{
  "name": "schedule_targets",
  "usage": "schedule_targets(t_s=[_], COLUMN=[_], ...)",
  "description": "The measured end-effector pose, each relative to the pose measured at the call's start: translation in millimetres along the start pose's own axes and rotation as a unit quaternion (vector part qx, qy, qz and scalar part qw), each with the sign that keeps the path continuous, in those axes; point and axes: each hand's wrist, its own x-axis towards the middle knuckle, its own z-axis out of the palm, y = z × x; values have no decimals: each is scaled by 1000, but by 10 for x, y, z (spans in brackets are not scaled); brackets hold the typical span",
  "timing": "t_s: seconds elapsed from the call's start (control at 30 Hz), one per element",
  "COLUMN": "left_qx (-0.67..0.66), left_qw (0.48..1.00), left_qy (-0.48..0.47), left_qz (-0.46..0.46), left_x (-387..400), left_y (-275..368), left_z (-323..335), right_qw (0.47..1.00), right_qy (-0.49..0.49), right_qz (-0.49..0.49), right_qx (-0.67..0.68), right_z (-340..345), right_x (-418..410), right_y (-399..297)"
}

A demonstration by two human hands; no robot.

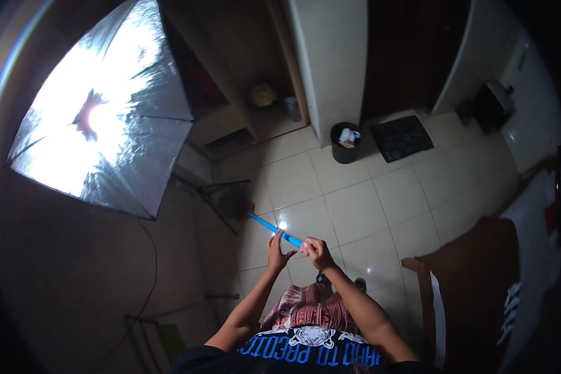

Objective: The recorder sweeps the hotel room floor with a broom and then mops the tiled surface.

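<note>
A long blue handle [266, 224] slants away from me over the tiled floor. At its far end is a small red head [248, 211], which looks like that of a broom; its lower part is lost in shadow. My right hand [317, 252] is closed around the near end of the handle. Farther along, my left hand [276, 252] has its fingertips against the handle or right beside it. The left thumb stands apart, and the palm is not wrapped around the handle.
A lit softbox [163, 154] stands at upper left, its stand legs [219, 219] near the red head. A black bin [345, 152] with waste and a dark doormat [402, 139] lie ahead. Brown board or cloth [477, 262] is at right. A cable [156, 266] hangs at left.
</note>
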Motion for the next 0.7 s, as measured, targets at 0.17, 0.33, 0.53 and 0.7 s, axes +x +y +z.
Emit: schedule_targets(t_s=[0.17, 0.33, 0.53, 0.7], left_qx=[-109, -217, -329, -258], left_qw=[987, 963, 899, 820], left_qy=[-95, -111, -219, -350], left_qz=[68, 110, 189, 373], left_x=[101, 189, 158, 285], left_y=[472, 1575, 2464, 2559], left_z=[440, 717, 1168, 1495], right_qw=[995, 993, 957, 891], right_qy=[9, 105, 259, 375], right_qz=[-62, -48, -51, -98], right_qx=[-82, 31, -116, -236], right_z=[-249, -854, -985, -956], right_x=[-525, -864, -1373, -1453], right_y=[-910, -1556, -1964, -1550])
